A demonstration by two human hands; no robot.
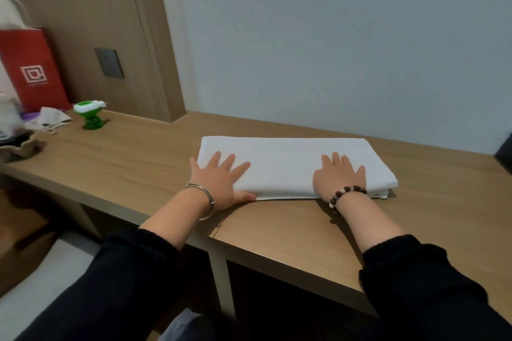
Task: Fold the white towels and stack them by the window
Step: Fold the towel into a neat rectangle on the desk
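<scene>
A white towel lies folded into a long flat rectangle on the wooden table, its length running left to right near the wall. The top is smooth and the far edge straight. Along the near edge the layers show as a thin stack (a lower layer pokes out slightly at the right corner).
</scene>
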